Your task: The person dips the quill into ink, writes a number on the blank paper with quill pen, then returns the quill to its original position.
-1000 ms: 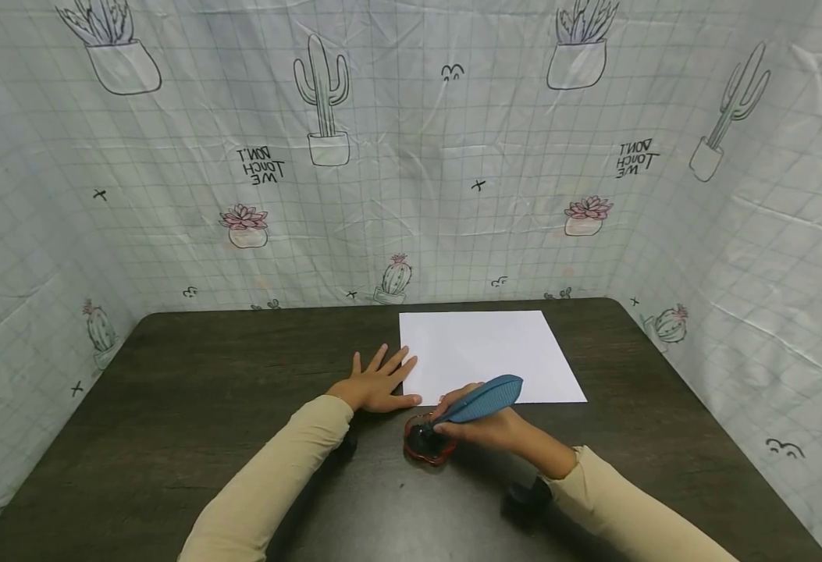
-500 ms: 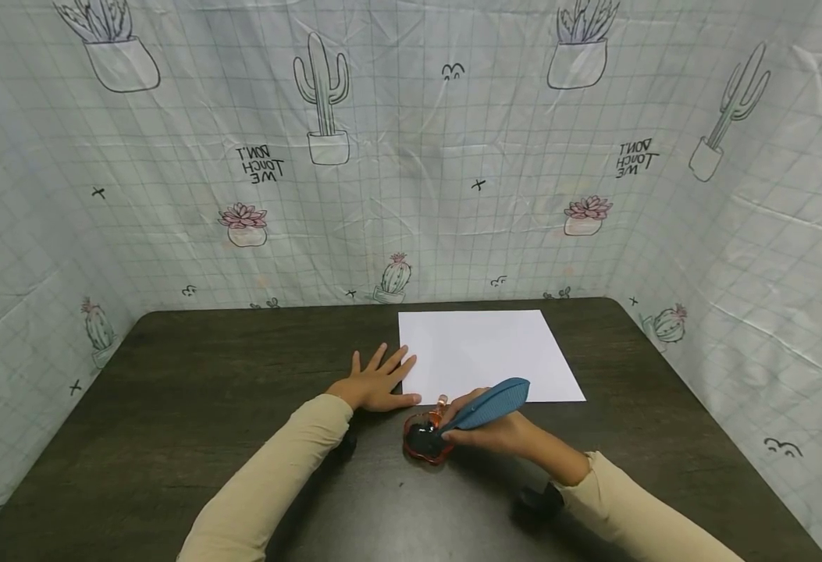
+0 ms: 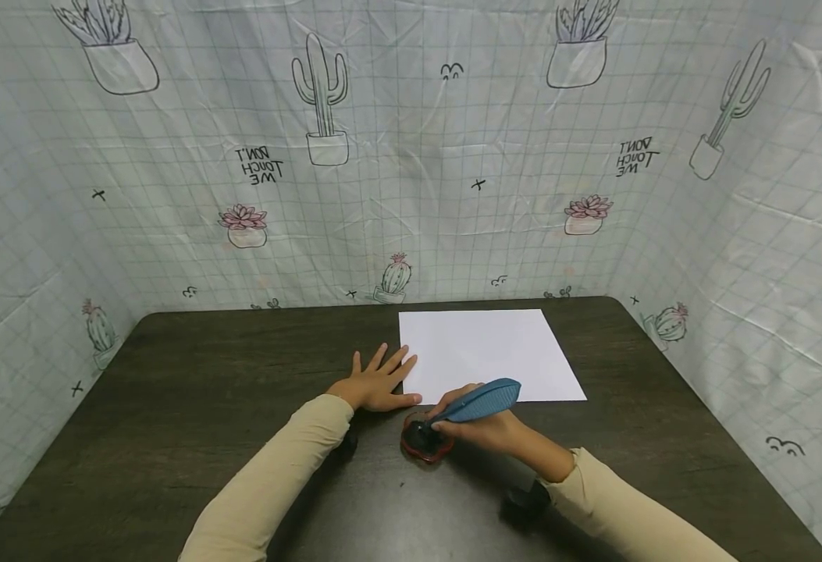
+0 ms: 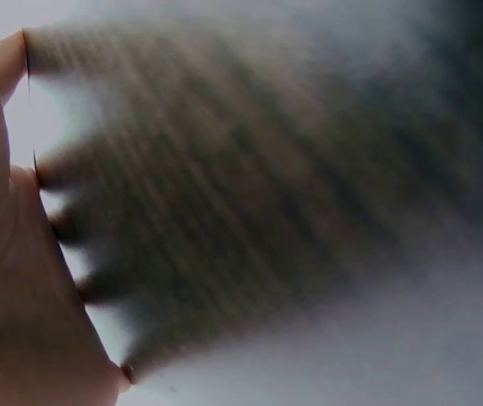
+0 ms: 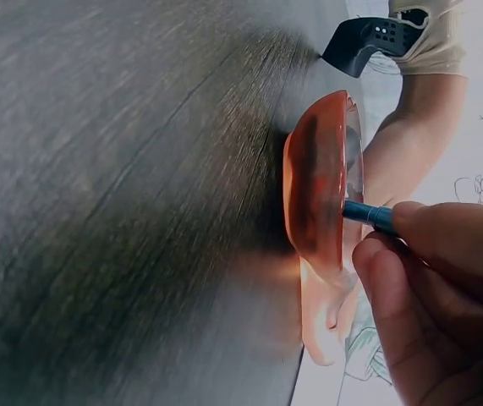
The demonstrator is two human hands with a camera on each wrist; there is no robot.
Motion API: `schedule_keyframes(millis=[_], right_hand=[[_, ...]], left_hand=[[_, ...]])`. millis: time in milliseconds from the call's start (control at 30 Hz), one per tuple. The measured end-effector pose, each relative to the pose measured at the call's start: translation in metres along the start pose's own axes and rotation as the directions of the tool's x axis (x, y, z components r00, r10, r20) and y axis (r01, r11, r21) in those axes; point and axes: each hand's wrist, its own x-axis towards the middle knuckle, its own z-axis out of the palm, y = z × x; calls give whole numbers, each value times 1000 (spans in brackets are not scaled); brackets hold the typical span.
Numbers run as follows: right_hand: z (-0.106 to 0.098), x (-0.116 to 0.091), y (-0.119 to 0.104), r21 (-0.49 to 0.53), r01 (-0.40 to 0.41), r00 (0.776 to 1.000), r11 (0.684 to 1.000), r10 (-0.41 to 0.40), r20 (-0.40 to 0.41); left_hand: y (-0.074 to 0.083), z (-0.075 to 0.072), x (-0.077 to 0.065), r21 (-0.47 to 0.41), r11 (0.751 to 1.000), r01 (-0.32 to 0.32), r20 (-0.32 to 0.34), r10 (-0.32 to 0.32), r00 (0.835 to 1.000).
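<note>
My right hand (image 3: 484, 425) pinches a blue feather quill pen (image 3: 477, 403) and holds its tip inside a small red dish (image 3: 424, 446) of dark ink on the dark table. In the right wrist view the orange-red dish (image 5: 319, 207) stands edge-on, with the pen's blue shaft (image 5: 368, 215) entering it from my fingers (image 5: 431, 279). My left hand (image 3: 377, 384) lies flat on the table with its fingers spread, its fingertips at the left edge of a white sheet of paper (image 3: 488, 355). The left wrist view shows my left hand (image 4: 13, 245) against the blurred tabletop.
The dark wooden table (image 3: 193, 414) is enclosed on three sides by a white curtain (image 3: 411, 156) printed with cacti. Black wrist-camera straps (image 3: 519, 502) sit on both forearms. The left forearm's strap (image 5: 376, 38) shows in the right wrist view.
The right hand lifted the pen tip slightly out of the dish half a second ago and has now lowered it back into the ink. The left hand has not moved.
</note>
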Motion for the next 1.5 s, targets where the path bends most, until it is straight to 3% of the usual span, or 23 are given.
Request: schedule_keyframes(millis=[167, 400, 533, 733, 900, 1267, 1500], right_hand=[[-3, -3, 0, 16, -1, 1000, 1000, 1, 11], [-5, -8, -3, 64, 93, 995, 994, -94, 13], [-1, -6, -5, 76, 108, 993, 991, -111, 31], [4, -1, -2, -5, 45, 999, 999, -45, -13], [5, -2, 2, -41, 33, 998, 999, -35, -45], [4, -3, -1, -73, 24, 1000, 997, -25, -12], [4, -3, 0, -41, -13, 999, 999, 11, -37]], left_hand=[[-1, 2, 1, -10, 1000, 7, 0, -7, 1000], [-8, 10, 11, 17, 1000, 25, 15, -25, 1000], [-6, 8, 9, 8, 1000, 21, 12, -21, 1000], [-1, 3, 4, 7, 1000, -2, 3, 2, 1000], [0, 2, 3, 11, 1000, 4, 5, -4, 1000], [-2, 3, 2, 9, 1000, 0, -6, 0, 1000], [-2, 2, 3, 2, 1000, 4, 3, -4, 1000]])
